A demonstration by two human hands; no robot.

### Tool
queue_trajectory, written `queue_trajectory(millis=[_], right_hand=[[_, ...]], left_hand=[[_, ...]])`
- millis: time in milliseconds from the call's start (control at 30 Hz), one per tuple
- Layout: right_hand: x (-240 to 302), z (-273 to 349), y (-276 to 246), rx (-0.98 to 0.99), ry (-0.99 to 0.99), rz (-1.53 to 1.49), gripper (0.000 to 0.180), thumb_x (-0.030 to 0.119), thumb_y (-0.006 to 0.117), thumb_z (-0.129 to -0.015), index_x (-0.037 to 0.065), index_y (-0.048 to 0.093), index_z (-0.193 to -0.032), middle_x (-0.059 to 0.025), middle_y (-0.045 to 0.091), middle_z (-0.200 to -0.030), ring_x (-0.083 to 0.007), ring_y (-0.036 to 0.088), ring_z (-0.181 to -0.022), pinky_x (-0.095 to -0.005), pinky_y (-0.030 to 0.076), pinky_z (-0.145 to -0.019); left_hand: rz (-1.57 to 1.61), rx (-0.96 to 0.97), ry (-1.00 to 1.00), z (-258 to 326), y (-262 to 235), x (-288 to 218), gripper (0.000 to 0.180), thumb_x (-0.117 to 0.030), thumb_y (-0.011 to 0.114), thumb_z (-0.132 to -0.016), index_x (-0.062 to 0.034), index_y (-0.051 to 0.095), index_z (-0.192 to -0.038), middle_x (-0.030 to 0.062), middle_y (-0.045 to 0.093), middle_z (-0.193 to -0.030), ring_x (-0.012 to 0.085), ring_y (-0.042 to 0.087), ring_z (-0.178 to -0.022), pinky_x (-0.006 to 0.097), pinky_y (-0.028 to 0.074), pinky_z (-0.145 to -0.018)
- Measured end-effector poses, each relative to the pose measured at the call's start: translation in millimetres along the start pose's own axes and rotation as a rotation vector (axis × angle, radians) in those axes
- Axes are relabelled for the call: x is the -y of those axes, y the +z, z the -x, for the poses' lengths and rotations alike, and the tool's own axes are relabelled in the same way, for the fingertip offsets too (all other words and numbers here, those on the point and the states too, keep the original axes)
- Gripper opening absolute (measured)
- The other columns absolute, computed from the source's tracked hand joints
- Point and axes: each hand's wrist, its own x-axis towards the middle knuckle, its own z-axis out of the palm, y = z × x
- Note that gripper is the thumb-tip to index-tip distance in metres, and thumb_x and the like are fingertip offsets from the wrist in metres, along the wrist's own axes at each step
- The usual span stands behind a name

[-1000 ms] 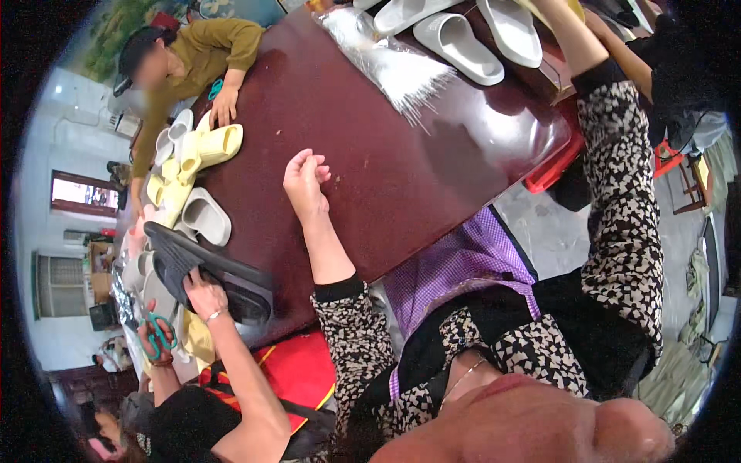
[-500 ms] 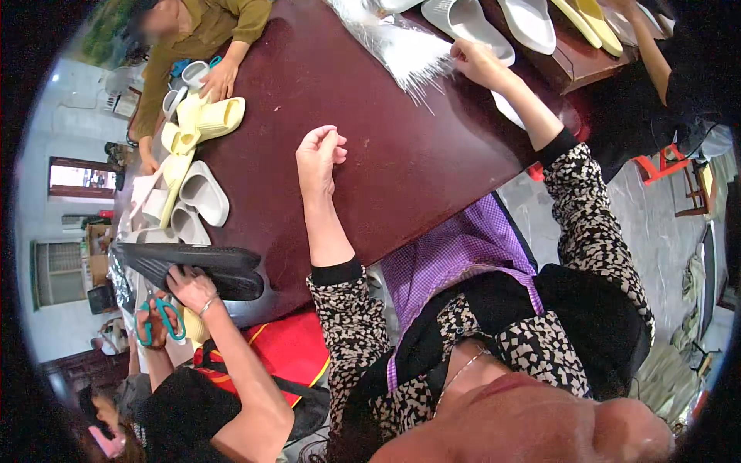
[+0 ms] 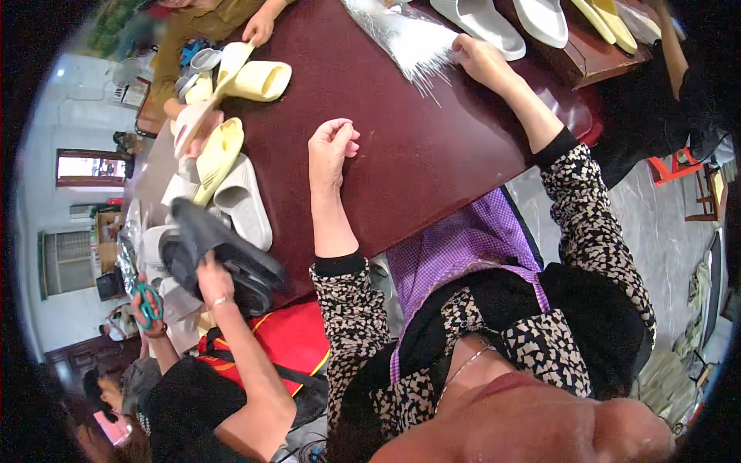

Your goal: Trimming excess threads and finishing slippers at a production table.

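Over the dark red table (image 3: 401, 181), my left hand (image 3: 332, 150) is closed, thumb pressed against curled fingers; whatever they hold, if anything, is too small to make out. Farther off to the right, my right hand (image 3: 485, 63) pinches at the edge of a bundle of thin clear plastic strands (image 3: 413, 50). The bundle lies in a clear bag at the table's far side, its loose ends fanned toward me. Just beyond my right hand lies a light grey slipper (image 3: 482, 27).
Near left, a co-worker's hand (image 3: 214, 282) holds black slippers (image 3: 224, 255); the other has teal-handled scissors (image 3: 147, 305). Another person's hand (image 3: 260, 27) is at yellow slippers (image 3: 262, 81), far left. White (image 3: 540, 19) and yellow slippers (image 3: 606, 23) lie far right. A red stool (image 3: 675, 166) stands beyond.
The near-left co-worker has tilted and shifted the black slippers to the right. The far-left person's hand and the yellow slippers have moved. My hands keep nearly the same pose.
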Motion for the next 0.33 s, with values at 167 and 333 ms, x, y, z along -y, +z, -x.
queue_trajectory(millis=[167, 333], right_hand=[[-2.5, -7.3, -2.2, -0.035, 0.041, -0.020, 0.017, 0.010, 0.055, -0.083, 0.002, 0.056, -0.099, -0.0185, 0.063, -0.082, -0.0340, 0.062, -0.081, -0.0406, 0.048, -0.070], [3.1, -14.6, -19.2, 0.220, 0.159, -0.299, 0.023, 0.014, 0.059, -0.080, 0.004, 0.059, -0.100, -0.0128, 0.068, -0.093, -0.0275, 0.065, -0.086, -0.0395, 0.050, -0.074]], left_hand=[[-0.084, -0.014, 0.009, -2.2, -0.1, -3.4, 0.016, -0.012, 0.062, -0.084, -0.0004, 0.062, -0.096, 0.0048, 0.063, -0.076, 0.0075, 0.055, -0.058, 0.020, 0.046, -0.054], [-0.096, 0.010, 0.084, 4.9, 23.0, -8.4, 0.020, -0.013, 0.063, -0.085, -0.0011, 0.061, -0.101, 0.0054, 0.065, -0.079, 0.0093, 0.058, -0.061, 0.021, 0.048, -0.059]])
